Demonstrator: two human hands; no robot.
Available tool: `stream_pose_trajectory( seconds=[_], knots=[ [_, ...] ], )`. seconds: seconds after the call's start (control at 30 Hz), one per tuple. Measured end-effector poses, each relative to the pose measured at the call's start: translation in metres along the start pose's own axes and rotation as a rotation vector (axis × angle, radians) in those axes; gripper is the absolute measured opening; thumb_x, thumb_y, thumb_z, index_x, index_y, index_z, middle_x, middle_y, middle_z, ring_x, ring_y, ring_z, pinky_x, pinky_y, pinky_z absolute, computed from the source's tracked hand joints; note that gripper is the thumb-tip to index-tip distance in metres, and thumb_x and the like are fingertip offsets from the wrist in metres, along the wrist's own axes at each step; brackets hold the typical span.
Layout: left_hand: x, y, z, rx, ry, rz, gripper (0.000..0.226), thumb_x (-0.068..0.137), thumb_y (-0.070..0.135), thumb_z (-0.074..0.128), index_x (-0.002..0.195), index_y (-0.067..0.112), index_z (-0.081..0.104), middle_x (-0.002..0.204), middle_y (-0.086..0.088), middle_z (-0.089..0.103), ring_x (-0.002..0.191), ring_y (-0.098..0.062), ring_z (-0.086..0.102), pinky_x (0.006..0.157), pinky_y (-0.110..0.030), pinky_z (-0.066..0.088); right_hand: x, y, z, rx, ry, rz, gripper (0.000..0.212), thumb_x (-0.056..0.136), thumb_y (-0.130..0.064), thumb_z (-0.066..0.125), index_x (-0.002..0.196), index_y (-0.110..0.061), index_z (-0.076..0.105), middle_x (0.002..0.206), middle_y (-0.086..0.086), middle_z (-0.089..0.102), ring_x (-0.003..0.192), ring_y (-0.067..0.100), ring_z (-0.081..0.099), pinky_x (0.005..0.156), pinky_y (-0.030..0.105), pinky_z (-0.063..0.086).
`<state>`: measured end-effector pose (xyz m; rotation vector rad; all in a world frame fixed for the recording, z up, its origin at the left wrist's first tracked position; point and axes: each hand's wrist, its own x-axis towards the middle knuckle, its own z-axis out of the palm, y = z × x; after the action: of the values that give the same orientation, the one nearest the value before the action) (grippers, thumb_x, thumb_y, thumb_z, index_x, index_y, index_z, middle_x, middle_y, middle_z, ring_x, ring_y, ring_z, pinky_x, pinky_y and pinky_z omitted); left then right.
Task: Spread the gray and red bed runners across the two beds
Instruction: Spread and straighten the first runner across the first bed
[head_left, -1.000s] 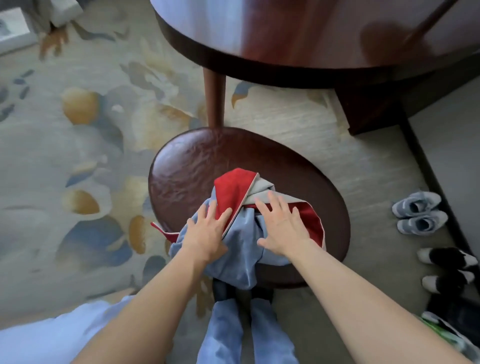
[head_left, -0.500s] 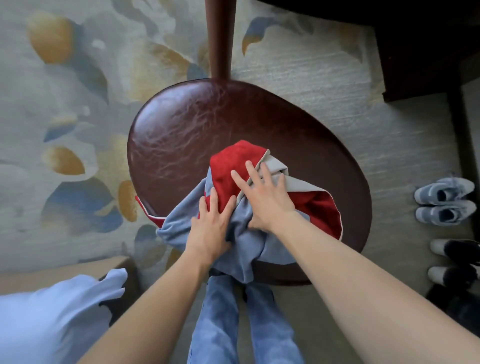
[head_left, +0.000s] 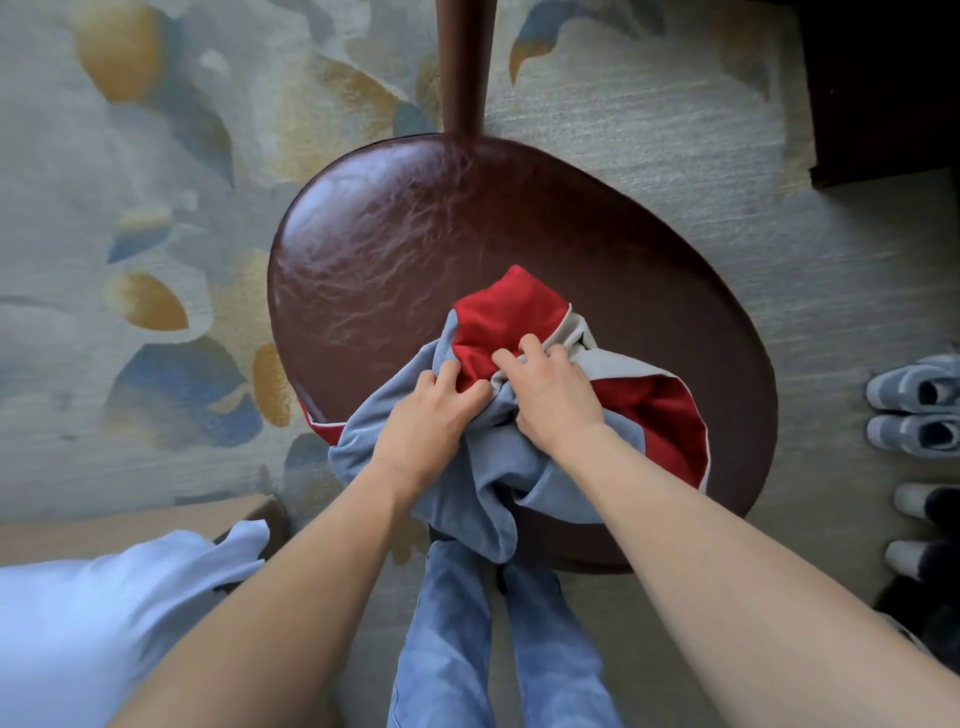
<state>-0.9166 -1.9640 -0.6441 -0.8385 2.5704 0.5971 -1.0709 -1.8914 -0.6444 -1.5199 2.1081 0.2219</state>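
On the brown leather stool (head_left: 415, 249), toward its 5 o'clock edge, the bed runners (head_left: 524, 441) lie bunched in one soft heap, gray cloth spilling over the rim toward my legs and red folds showing at 12 and 3 o'clock of the pile. My left hand (head_left: 431, 415) is closed on a gather of gray at the heap's 9 o'clock side; my right hand (head_left: 550, 389) has its fingers curled into the red and pale fabric just beside it, the two hands nearly touching. I judge the cloth light, limp and a little slick, so it will sag and slide unless I take deep handfuls or find a hemmed edge. I cannot tell whether this is one runner or two tangled together. A corner of white bedding (head_left: 104, 623) sits at 8 o'clock, shoes (head_left: 914, 410) at 3 o'clock on the patterned carpet (head_left: 130, 234).
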Motion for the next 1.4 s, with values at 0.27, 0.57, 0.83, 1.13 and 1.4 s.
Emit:
stream_pose_trajectory(
  seconds=[0.27,0.57,0.83,1.13,1.4],
  knots=[
    [0.001,0.0,-0.043,0.013,0.08,0.099,0.033,0.083,0.005,0.037,0.104,0.015,0.061,0.104,-0.011,0.053,0.074,-0.022,0.037,0.046,-0.033,0.031,-0.009,-0.004,-0.017,0.105,0.062,0.057,0.024,0.09,-0.012,0.054,0.112,-0.021,0.05,0.104,0.003,0.049,0.085,0.03,0.061,0.055,0.037,0.036],
    [-0.044,0.001,-0.117,0.059,0.083,0.079,0.034,0.089,0.003,0.039,0.113,0.018,0.058,0.109,-0.007,0.05,0.087,-0.026,0.047,0.073,-0.044,0.05,-0.044,-0.038,-0.076,0.225,0.119,0.015,0.03,0.082,-0.012,0.058,0.111,-0.019,0.052,0.099,0.006,0.051,0.079,0.039,0.06,0.063,0.039,0.037],
    [-0.097,-0.015,-0.193,0.056,0.26,0.064,0.031,0.083,-0.002,0.046,0.104,0.014,0.061,0.104,-0.009,0.055,0.087,-0.029,0.055,0.068,-0.043,0.051,-0.065,-0.086,-0.147,0.265,0.227,-0.052,0.029,0.08,-0.012,0.058,0.106,-0.021,0.05,0.095,0.004,0.05,0.08,0.041,0.057,0.062,0.036,0.033],
    [-0.204,-0.018,-0.23,0.033,0.479,-0.15,0.03,0.075,-0.006,0.06,0.094,0.016,0.066,0.104,-0.007,0.063,0.084,-0.027,0.062,0.053,-0.032,0.049,-0.101,-0.15,-0.2,0.178,0.283,-0.307,0.031,0.078,-0.01,0.057,0.105,-0.023,0.052,0.094,0.002,0.049,0.079,0.041,0.058,0.06,0.036,0.036],
    [-0.346,-0.015,-0.19,-0.143,0.699,-0.559,0.024,0.087,0.001,0.054,0.098,0.019,0.063,0.116,-0.002,0.057,0.099,-0.025,0.056,0.067,-0.037,0.053,-0.163,-0.248,-0.196,0.131,0.212,-0.657,0.028,0.077,-0.012,0.06,0.099,-0.024,0.049,0.088,-0.005,0.04,0.081,0.039,0.057,0.064,0.034,0.033]
  ],
)
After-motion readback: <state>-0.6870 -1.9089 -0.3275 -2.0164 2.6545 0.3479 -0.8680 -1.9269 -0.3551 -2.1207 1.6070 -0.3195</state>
